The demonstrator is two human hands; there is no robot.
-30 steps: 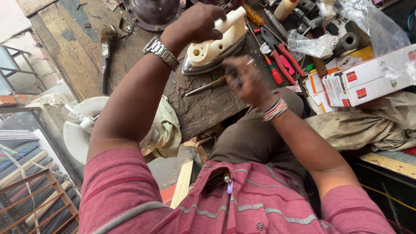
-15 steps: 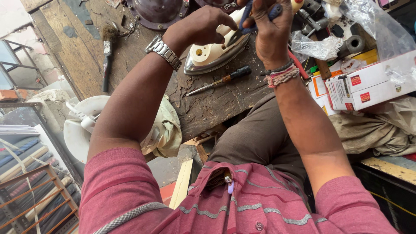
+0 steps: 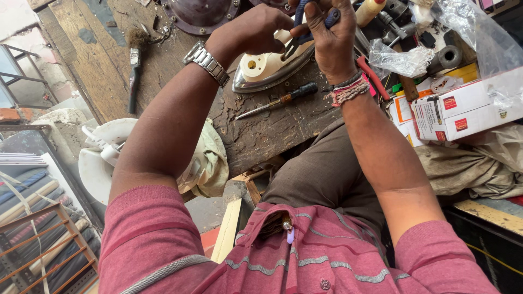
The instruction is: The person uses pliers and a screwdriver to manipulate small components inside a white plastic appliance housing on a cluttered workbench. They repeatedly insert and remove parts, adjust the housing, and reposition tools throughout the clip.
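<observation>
Iron (image 3: 267,68): on bench, 12 o'clock, steadied by left hand (image 3: 253,30), closed on its top. Right hand (image 3: 327,32) grips blue pliers (image 3: 297,41), tip at iron. Risk: pliers slip, scratching shell; screwdriver (image 3: 278,100) loose at 6 o'clock.

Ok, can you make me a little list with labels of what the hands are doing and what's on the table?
Left hand: resting on the cream iron, steadying it
Right hand: gripping blue-handled pliers, tips at the iron
Iron: lying on the wooden workbench
Just below the iron: a screwdriver, lying loose
Left side of bench: a paintbrush
Right side: white and red cardboard boxes, clear plastic bags
Wrists: metal watch on left, thread bands on right
</observation>
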